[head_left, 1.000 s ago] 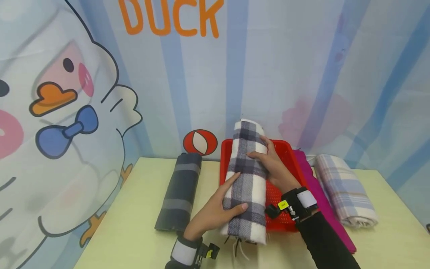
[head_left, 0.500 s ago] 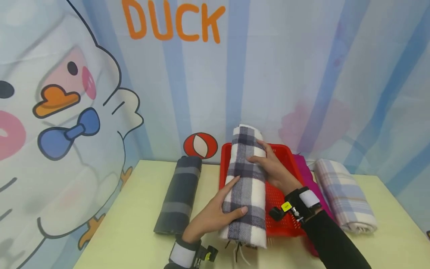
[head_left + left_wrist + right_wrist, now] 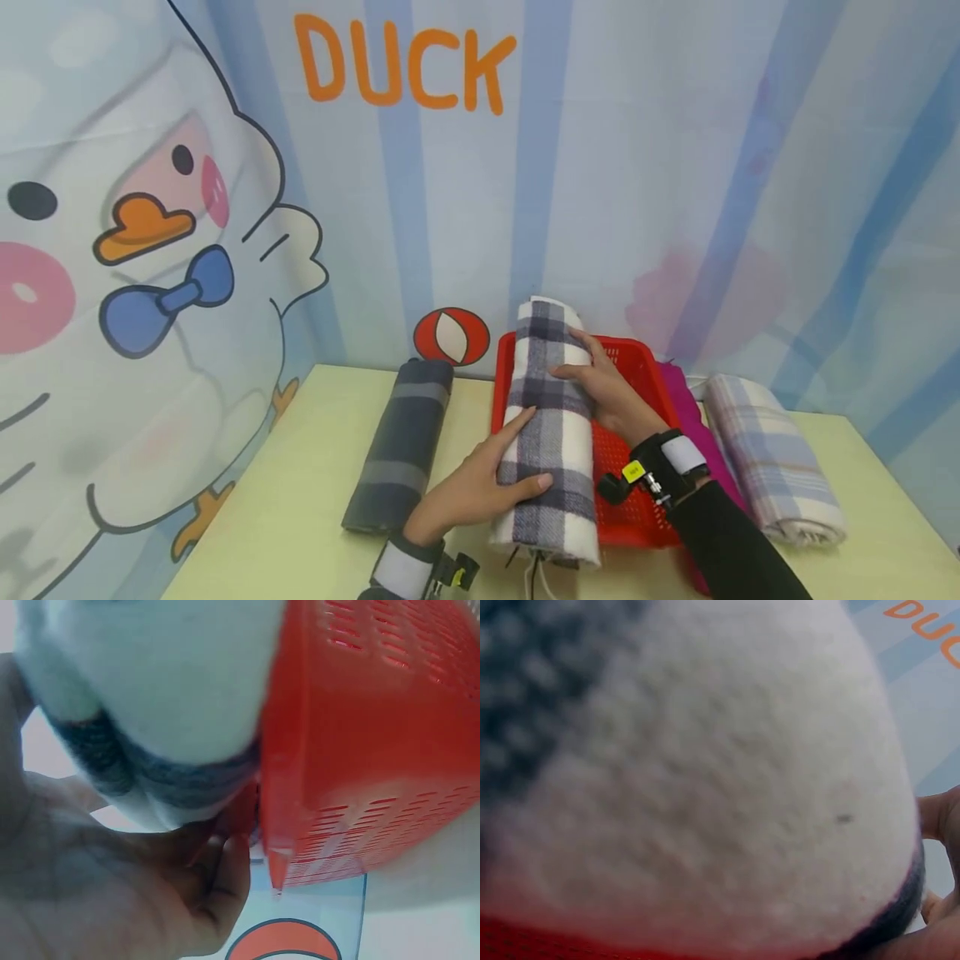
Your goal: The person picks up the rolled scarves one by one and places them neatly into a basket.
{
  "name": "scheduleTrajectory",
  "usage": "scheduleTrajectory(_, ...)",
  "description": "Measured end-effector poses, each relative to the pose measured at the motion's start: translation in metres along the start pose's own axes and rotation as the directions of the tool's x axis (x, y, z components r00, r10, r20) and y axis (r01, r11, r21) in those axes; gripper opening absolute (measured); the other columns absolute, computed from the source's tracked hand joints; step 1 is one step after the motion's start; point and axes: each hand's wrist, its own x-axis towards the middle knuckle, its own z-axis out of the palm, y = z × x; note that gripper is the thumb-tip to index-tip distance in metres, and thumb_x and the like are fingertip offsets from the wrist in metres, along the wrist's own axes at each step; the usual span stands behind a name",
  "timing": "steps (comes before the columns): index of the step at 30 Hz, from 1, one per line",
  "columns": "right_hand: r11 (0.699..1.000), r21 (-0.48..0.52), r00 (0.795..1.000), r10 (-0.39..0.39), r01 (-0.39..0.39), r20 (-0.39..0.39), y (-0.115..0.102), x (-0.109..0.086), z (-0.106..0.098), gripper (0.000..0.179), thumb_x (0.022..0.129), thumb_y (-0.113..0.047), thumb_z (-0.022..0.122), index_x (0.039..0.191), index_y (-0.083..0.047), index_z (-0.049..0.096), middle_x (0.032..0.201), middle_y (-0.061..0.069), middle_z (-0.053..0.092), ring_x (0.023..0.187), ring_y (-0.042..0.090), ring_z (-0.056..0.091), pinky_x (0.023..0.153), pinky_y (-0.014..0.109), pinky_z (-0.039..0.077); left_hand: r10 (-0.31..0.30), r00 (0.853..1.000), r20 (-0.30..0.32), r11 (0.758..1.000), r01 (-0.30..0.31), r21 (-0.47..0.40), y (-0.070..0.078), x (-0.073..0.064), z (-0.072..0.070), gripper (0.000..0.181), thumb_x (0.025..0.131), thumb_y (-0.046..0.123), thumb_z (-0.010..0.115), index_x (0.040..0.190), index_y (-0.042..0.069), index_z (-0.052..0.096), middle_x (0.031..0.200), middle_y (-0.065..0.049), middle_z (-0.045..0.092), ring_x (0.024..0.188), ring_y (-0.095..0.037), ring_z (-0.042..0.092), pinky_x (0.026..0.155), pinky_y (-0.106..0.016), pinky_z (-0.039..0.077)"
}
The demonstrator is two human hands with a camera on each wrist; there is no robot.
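Observation:
A rolled checked scarf (image 3: 551, 425), white with grey and dark purple squares, is held between both hands over the left part of a red plastic basket (image 3: 637, 517). My left hand (image 3: 476, 487) grips its left side near the close end, thumb on top. On the right side, farther up the roll, my right hand (image 3: 611, 387) holds it with the thumb across the top. Fringe strands hang from the near end. In the left wrist view, fingers curl under the scarf (image 3: 172, 690) right beside the basket wall (image 3: 375, 727). White fabric (image 3: 742, 772) fills most of the right wrist view.
A dark rolled cloth with grey stripes (image 3: 401, 446) lies on the pale yellow table (image 3: 255, 517) to the left. Right of the basket lie a magenta cloth (image 3: 690, 417), partly under the right sleeve, and a pale plaid roll (image 3: 776, 462). A printed duck curtain (image 3: 637, 167) hangs behind.
The whole scene sits lower in the head view as the camera tilts up. Both hands keep their hold on the checked scarf, which stays over the basket.

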Motion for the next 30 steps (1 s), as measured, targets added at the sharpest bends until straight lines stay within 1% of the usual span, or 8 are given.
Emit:
scheduleTrajectory(3, 1.0, 0.002, 1.0, 0.003, -0.003, -0.009, 0.001, 0.002, 0.001, 0.083, 0.093, -0.013, 0.062, 0.157, -0.035, 0.013, 0.156, 0.013, 0.024, 0.129, 0.031, 0.04, 0.09, 0.037, 0.049, 0.021, 1.0, 0.013, 0.999, -0.021, 0.029, 0.003, 0.002, -0.002, 0.084, 0.094, 0.04, 0.065, 0.16, 0.023, 0.016, 0.153, -0.016, 0.039, 0.132, -0.027, 0.05, 0.107, -0.044, 0.044)
scheduleTrajectory(6, 1.0, 0.006, 1.0, 0.004, -0.004, -0.02, 0.002, 0.003, 0.002, 0.083, 0.093, -0.013, 0.062, 0.157, -0.035, 0.015, 0.156, 0.013, 0.024, 0.129, 0.032, 0.041, 0.09, 0.038, 0.049, 0.019, 1.0, 0.024, 0.999, -0.02, 0.044, 0.006, 0.004, -0.004, 0.085, 0.095, 0.038, 0.065, 0.16, 0.019, 0.015, 0.153, -0.017, 0.039, 0.132, -0.027, 0.05, 0.107, -0.044, 0.043)
scheduleTrajectory(13, 1.0, -0.002, 0.999, 0.019, -0.019, -0.044, 0.004, 0.009, 0.003, 0.082, 0.094, -0.014, 0.061, 0.158, -0.034, 0.014, 0.157, 0.013, 0.025, 0.127, 0.03, 0.043, 0.09, 0.036, 0.048, -0.027, 0.999, 0.039, 0.998, 0.025, 0.065, 0.009, 0.008, -0.007, 0.087, 0.094, 0.039, 0.066, 0.16, 0.016, 0.014, 0.153, -0.019, 0.037, 0.133, -0.029, 0.049, 0.108, -0.046, 0.043)
scheduleTrajectory(19, 1.0, -0.007, 0.999, 0.023, -0.023, -0.038, 0.007, 0.013, 0.003, 0.081, 0.094, -0.014, 0.06, 0.158, -0.034, 0.014, 0.158, 0.012, 0.025, 0.125, 0.03, 0.044, 0.088, 0.035, 0.048, -0.064, 0.996, 0.064, 0.995, 0.059, 0.075, 0.011, 0.01, -0.009, 0.089, 0.093, 0.039, 0.066, 0.161, 0.016, 0.012, 0.156, -0.019, 0.033, 0.136, -0.031, 0.046, 0.109, -0.047, 0.042)
scheduleTrajectory(26, 0.999, -0.01, 0.999, 0.032, -0.032, -0.031, 0.01, 0.017, 0.004, 0.082, 0.093, -0.014, 0.06, 0.158, -0.033, 0.015, 0.158, 0.012, 0.023, 0.129, 0.031, 0.041, 0.094, 0.039, 0.045, -0.09, 0.993, 0.078, 0.987, 0.078, 0.137, 0.011, 0.012, -0.011, 0.09, 0.093, 0.039, 0.067, 0.161, 0.015, 0.012, 0.156, -0.022, 0.033, 0.135, -0.033, 0.047, 0.108, -0.047, 0.043)
scheduleTrajectory(30, 0.999, -0.021, 0.999, 0.039, -0.039, -0.018, 0.012, 0.019, 0.002, 0.081, 0.093, -0.013, 0.059, 0.158, -0.034, 0.016, 0.16, 0.011, 0.021, 0.13, 0.032, 0.039, 0.095, 0.04, 0.045, -0.126, 0.989, 0.083, 0.979, 0.11, 0.173, 0.013, 0.014, -0.012, 0.091, 0.092, 0.042, 0.068, 0.161, 0.017, 0.013, 0.154, -0.022, 0.035, 0.134, -0.033, 0.046, 0.107, -0.047, 0.044)
